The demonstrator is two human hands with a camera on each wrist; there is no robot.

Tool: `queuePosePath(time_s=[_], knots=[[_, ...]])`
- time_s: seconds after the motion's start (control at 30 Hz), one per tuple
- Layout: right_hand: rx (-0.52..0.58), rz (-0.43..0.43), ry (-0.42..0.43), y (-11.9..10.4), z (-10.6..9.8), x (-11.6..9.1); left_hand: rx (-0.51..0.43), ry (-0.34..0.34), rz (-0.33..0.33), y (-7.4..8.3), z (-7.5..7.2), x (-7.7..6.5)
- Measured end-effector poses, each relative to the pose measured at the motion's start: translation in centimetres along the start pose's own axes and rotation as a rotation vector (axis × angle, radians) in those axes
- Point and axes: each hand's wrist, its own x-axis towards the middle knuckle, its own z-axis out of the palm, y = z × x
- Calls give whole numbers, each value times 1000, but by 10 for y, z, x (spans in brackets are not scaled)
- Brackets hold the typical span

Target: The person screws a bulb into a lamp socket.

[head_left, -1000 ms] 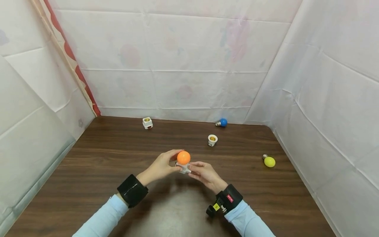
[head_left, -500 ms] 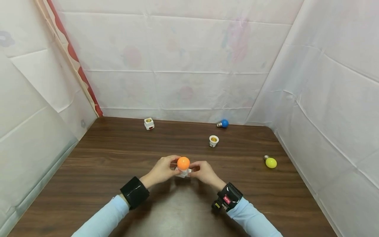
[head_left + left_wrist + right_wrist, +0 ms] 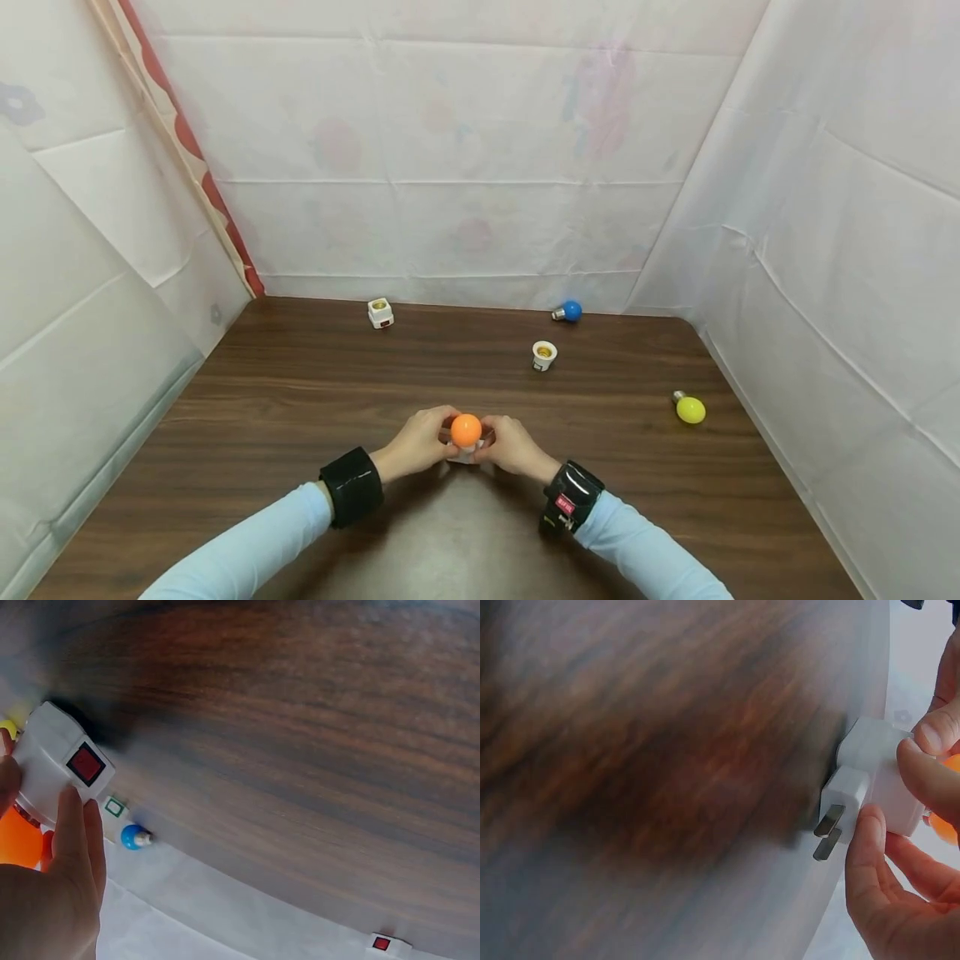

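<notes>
An orange bulb sits upright on a white lamp socket that has two metal plug prongs and a red switch. From the left, my left hand grips the socket just below the bulb with thumb and fingers. On the opposite side, my right hand pinches the same socket. Fingers of both hands hide part of the bulb's base. Whether the socket touches the table cannot be made out.
On the wooden table stand a square white socket at the back left and a round white socket right of centre. A blue bulb lies at the back edge, a yellow bulb at the right. White sheets enclose the table.
Both hands have come down and toward me with the socket and orange bulb. My right hand has closed in beside the bulb. The other sockets and bulbs stay put.
</notes>
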Motion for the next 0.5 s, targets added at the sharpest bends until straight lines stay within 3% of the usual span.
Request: queuePosePath(time_s=[0.23, 0.5], knots=[[-73, -5, -3, -4, -4, 5, 22, -6, -3, -1, -4, 5], [-189, -59, -2, -1, -12, 23, 22, 2, -64, -7, -7, 27]])
